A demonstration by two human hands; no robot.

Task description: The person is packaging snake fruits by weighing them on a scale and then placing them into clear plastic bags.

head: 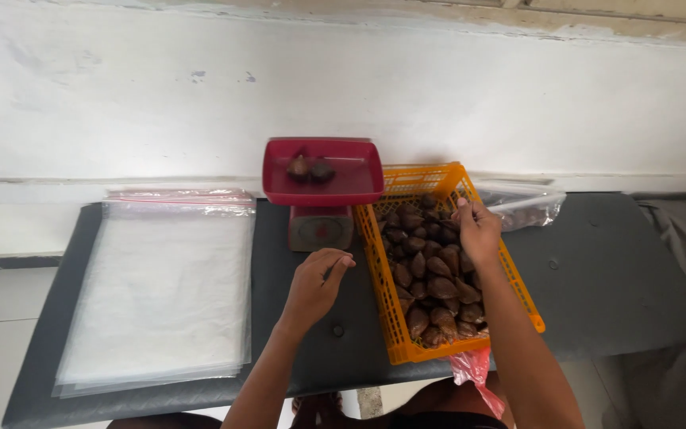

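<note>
Snake fruits [430, 274]: brown, scaly, heaped in orange crate [375, 262]. Right hand [478, 230] fingers curled among them; left hand [315, 286] loosely open, empty, on bare bench [597, 270].

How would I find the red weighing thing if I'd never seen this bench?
Look at the long dark bench against the white wall. Between the stack of clear plastic bags and the orange basket of brown fruit stands the scale. It alone has a red tray, with two fruits on top.
</note>
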